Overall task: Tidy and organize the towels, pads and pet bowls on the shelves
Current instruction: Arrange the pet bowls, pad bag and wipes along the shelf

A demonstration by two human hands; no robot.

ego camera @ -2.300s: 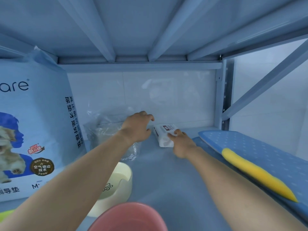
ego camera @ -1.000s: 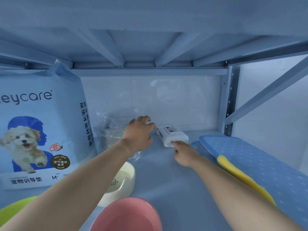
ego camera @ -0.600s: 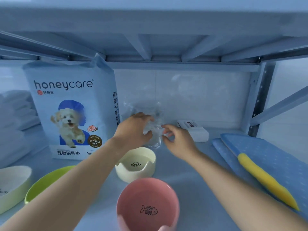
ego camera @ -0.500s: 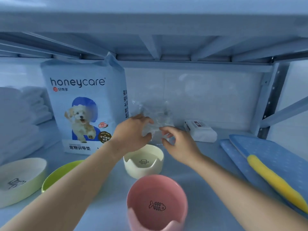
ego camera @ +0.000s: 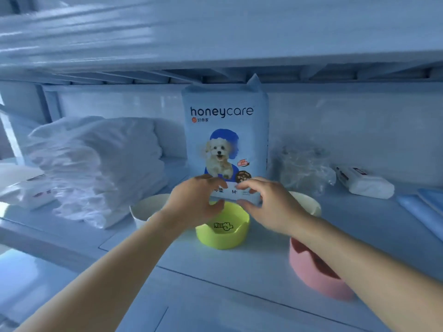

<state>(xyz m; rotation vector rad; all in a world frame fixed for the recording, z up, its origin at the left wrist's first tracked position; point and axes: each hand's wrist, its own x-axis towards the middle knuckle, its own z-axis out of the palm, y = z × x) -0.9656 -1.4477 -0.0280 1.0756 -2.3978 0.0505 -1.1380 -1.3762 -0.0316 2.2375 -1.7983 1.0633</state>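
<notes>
Head view, glossy pad bag (ego camera: pixel 225 140) upright at shelf (ego camera: pixel 215 271) back, left hand (ego camera: pixel 194 202) and right hand (ego camera: pixel 268 204) open with fingers curled at its base, round green bowl (ego camera: pixel 223 227) below, pink bowl (ego camera: pixel 316 269) right, soft folded white towels (ego camera: pixel 100 168) left, crinkled clear plastic bag (ego camera: pixel 304 171) right.

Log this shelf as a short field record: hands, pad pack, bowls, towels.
left hand: open, at the lower edge of the pack
right hand: open, same edge
pad pack: tall pale blue honeycare pad bag, upright
bowls: lime-green bowl in front of pack; pink bowl to its right
towels: stack of folded white towels, left of pack
</notes>
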